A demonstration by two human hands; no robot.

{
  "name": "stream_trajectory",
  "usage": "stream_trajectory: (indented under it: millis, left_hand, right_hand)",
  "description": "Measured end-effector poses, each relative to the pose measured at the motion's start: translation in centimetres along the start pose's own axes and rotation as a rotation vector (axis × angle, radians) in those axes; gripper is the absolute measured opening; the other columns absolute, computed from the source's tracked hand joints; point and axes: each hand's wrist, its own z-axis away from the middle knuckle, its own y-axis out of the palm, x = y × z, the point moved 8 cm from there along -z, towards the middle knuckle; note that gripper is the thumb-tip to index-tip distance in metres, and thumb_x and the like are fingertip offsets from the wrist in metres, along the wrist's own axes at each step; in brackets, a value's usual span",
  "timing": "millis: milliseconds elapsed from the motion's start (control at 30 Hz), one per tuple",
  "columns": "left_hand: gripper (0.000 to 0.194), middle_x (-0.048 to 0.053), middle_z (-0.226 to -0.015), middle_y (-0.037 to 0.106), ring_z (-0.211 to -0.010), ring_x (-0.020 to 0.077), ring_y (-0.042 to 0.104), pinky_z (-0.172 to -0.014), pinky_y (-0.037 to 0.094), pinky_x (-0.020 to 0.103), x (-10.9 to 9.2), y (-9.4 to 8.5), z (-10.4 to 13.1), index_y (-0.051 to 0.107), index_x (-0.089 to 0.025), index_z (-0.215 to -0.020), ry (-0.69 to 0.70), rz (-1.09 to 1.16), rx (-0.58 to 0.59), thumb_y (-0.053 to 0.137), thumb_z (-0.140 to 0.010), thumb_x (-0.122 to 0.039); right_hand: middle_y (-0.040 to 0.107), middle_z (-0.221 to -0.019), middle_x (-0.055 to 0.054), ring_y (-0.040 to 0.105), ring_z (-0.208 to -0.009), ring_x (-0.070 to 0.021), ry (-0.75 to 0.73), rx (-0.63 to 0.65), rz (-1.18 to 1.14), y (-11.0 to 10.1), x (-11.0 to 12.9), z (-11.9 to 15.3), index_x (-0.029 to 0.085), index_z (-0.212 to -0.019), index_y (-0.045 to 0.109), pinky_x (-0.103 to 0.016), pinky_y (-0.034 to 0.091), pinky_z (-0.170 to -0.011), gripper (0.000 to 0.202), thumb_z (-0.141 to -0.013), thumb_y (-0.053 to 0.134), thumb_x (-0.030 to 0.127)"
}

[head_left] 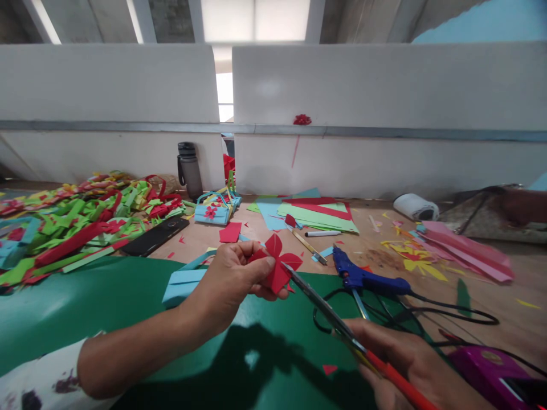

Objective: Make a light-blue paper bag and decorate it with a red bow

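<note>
My left hand [233, 270] pinches a red paper flower [276, 263] between thumb and fingers, its petals spread towards me. Wrapped round a pair of scissors [325, 310] is my right hand [397, 359]; the long metal blades look nearly closed, and their tip reaches the flower's middle. The orange-red handle is partly hidden by the hand. Just behind my left wrist, a light blue paper bag [182, 285] stands on the green mat [205, 341]. A small red scrap [330, 369] lies below the blades.
A blue glue gun [367, 279] with a black cord lies to the right, near a magenta object [491, 376]. Behind are stacked paper sheets [318, 213], a pen [322, 233] and small blue bags [212, 212]. Left are a phone [156, 236], a bottle [190, 171] and heaped paper pieces [102, 210].
</note>
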Motion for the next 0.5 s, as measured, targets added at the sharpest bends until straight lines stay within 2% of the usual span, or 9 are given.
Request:
stream_trajectory:
  millis: [67,167,367,500]
  left_hand:
    - [0.016,-0.001,-0.059,0.061,-0.053,0.0135,0.065,-0.051,0.051,0.022,0.0,0.0,0.0,0.052,-0.014,-0.07,-0.001,-0.003,-0.003,0.063,-0.076,-0.023]
    - [0.015,-0.001,-0.06,0.062,-0.052,0.0131,0.065,-0.051,0.051,0.022,0.1,-0.1,0.0,0.052,-0.014,-0.071,0.001,-0.006,-0.004,0.064,-0.076,-0.023]
    - [0.013,0.003,-0.065,0.067,-0.054,0.0142,0.066,-0.051,0.051,0.021,0.2,0.0,0.0,0.055,-0.013,-0.073,0.002,-0.017,0.008,0.062,-0.077,-0.023]
    - [0.014,0.001,-0.061,0.065,-0.054,0.0144,0.066,-0.051,0.051,0.021,0.2,0.0,0.0,0.055,-0.013,-0.071,0.006,-0.021,0.01,0.062,-0.077,-0.023]
  right_hand:
    - [0.043,-0.058,0.006,0.034,-0.047,-0.0066,0.038,0.098,-0.055,0.7,0.3,0.0,0.021,-0.077,0.058,-0.016,0.028,-0.042,0.007,-0.07,0.061,0.023]
    - [0.032,-0.056,0.008,0.024,-0.047,-0.0065,0.059,0.21,-0.155,1.5,0.8,0.1,0.021,-0.079,0.054,-0.018,0.02,-0.04,0.015,-0.076,0.058,0.035]
    - [0.03,-0.057,0.008,0.024,-0.048,-0.0069,0.081,0.239,-0.193,1.8,0.3,0.2,0.022,-0.081,0.052,-0.019,0.018,-0.041,0.027,-0.079,0.056,0.048]
    - [0.027,-0.055,0.009,0.023,-0.047,-0.0066,0.112,0.258,-0.285,2.1,0.1,0.3,0.022,-0.081,0.05,-0.019,0.017,-0.04,0.039,-0.073,0.059,0.06]
